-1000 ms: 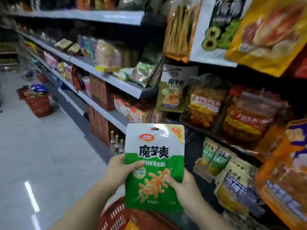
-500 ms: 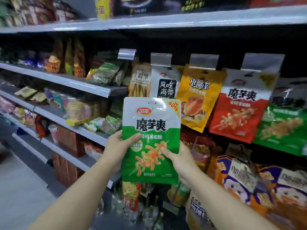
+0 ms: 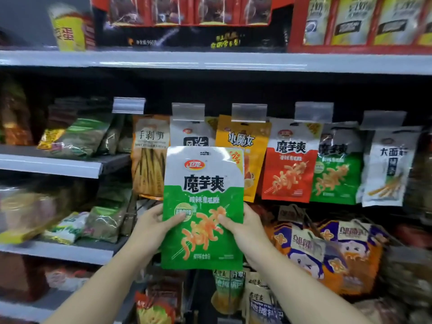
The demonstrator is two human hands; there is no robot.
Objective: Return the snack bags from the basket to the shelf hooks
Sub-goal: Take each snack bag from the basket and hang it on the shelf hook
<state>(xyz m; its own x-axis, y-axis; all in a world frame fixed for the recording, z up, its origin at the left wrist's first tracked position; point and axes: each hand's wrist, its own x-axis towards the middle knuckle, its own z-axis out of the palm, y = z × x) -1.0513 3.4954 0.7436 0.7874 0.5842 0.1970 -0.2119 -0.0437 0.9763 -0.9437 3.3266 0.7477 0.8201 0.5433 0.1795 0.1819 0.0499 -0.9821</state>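
Held bag: a green-and-white konjac snack bag (image 3: 203, 206) is raised upright in front of the hook row, its top edge overlapping the lower part of a white seaweed bag (image 3: 192, 134) and the left side of a yellow bag (image 3: 245, 146).
Left hand: the left hand (image 3: 154, 226) grips the bag's lower left edge, thumb on the front, fingers hidden behind.
Right hand: the right hand (image 3: 244, 226) grips the lower right edge the same way, thumb across the printed food picture.
Hook row: five clear price-tag holders sit along the row, among them one (image 3: 188, 112) directly above the held bag.
Hanging stock: right of the yellow bag hang a red konjac bag (image 3: 289, 160), a matching green konjac bag (image 3: 336, 169) and a white bag (image 3: 385, 167); to the left hangs a bamboo-shoot bag (image 3: 149, 157).
Open room: a dark band of space runs between the tag holders and the upper shelf edge (image 3: 210, 61); the hanging bags crowd edge to edge, each overlapping its neighbour.
Left bay: grey shelves (image 3: 51, 163) carry loose green and yellow packets, blurred.
Below: orange-and-purple bags (image 3: 327, 249) hang right of the arms; more packets sit under the held bag.
Hidden or cut off: the hook wires themselves cannot be made out; top-shelf cartons (image 3: 187, 19) are cropped by the frame; both forearms run off the bottom edge.
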